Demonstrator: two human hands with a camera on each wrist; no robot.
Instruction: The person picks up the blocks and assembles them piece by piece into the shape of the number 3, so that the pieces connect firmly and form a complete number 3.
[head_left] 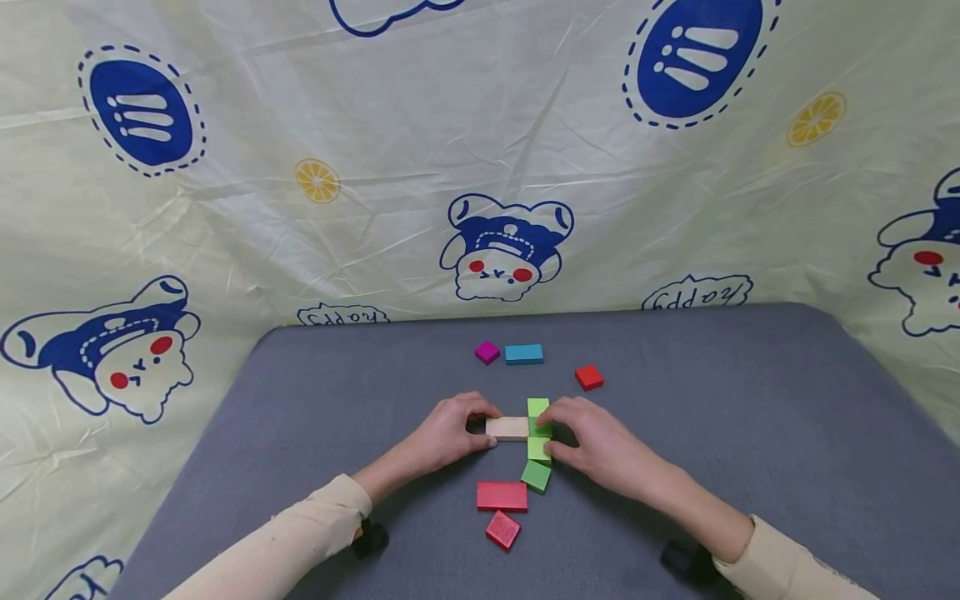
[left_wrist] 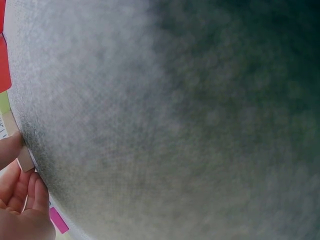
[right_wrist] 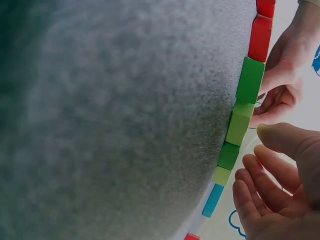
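we see the left hand [head_left: 455, 425] pinching the outer end of the tan block [head_left: 510, 429] between thumb and fingertips. the right hand [head_left: 600, 437] has its thumb and fingers parted and loosely bent beside the green row; we cannot tell whether its tips touch. the tan block lies flat, its other end against the middle green block [head_left: 536, 427], which sits between the far lime block [head_left: 537, 407] and the near lime block [head_left: 538, 450]. nearer us, a tilted green block [head_left: 536, 476] ends the row, by the long red block [head_left: 502, 497] and a turned red cube [head_left: 503, 531]. beyond the hands we find the magenta block [head_left: 487, 352], blue block [head_left: 523, 355] and orange-red block [head_left: 589, 377] on the grey table [head_left: 337, 367].
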